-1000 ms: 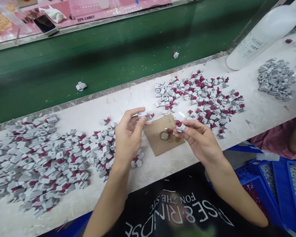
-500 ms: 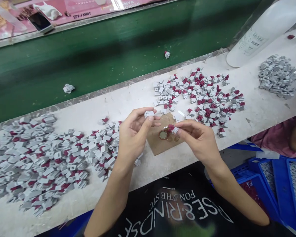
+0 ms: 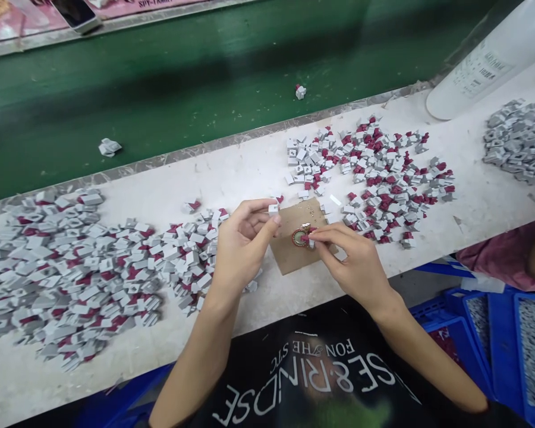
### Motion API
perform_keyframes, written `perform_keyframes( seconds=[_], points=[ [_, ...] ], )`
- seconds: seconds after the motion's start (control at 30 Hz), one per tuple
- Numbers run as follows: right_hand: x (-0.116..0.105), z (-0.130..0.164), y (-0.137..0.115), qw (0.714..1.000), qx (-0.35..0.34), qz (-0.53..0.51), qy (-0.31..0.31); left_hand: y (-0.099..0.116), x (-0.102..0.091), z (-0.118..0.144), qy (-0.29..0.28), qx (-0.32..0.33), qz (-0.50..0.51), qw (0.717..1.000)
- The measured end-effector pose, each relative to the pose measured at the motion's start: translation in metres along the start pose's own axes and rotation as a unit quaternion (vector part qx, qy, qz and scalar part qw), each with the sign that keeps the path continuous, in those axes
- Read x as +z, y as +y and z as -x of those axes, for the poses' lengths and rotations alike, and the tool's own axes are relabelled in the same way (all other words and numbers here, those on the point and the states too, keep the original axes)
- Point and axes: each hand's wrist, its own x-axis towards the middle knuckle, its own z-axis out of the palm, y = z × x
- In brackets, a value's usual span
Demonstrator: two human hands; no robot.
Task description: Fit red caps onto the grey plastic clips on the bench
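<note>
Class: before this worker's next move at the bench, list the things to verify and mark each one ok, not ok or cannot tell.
1. Left hand pinches a small grey part: ok.
2. Right hand has a dark-red piece at its fingertips: ok.
3. That piece sits over the round tin: ok.
4. Tin rests on the cardboard pad: ok.
5. Piece touches the tin's contents: cannot tell.
6. Grey-and-red parts lie within reach: ok.

Bench clutter beside the green conveyor belt (image 3: 196, 77)

A white bottle (image 3: 490, 59) lay tilted at the right, a pile of all-grey parts (image 3: 517, 142) sat below it, blue crates (image 3: 499, 321) stood under the bench, and a phone (image 3: 75, 12) rested beyond the belt.
</note>
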Motion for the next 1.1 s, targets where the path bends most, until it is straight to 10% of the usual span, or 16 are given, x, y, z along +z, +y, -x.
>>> perform_keyframes(
  seconds=[0.4, 0.57, 0.83, 1.1],
  points=[
    [-0.006, -0.002, -0.005, 0.992, 0.075, -0.100, 0.031, 0.002, 0.002, 0.004, -0.016, -0.003, 0.024, 1.000],
    [-0.014, -0.013, 0.000, 0.922, 0.195, -0.317, 0.103, 0.009, 0.015, 0.004, -0.069, -0.008, 0.073, 0.995],
    [-0.019, -0.027, -0.006, 0.842, 0.235, -0.483, 0.054, 0.024, 0.033, 0.004, -0.135, -0.018, 0.166, 0.977],
    [-0.019, -0.024, -0.005, 0.891, 0.207, -0.388, 0.107, 0.025, 0.035, 0.003, -0.134, -0.039, 0.172, 0.975]
  ],
)
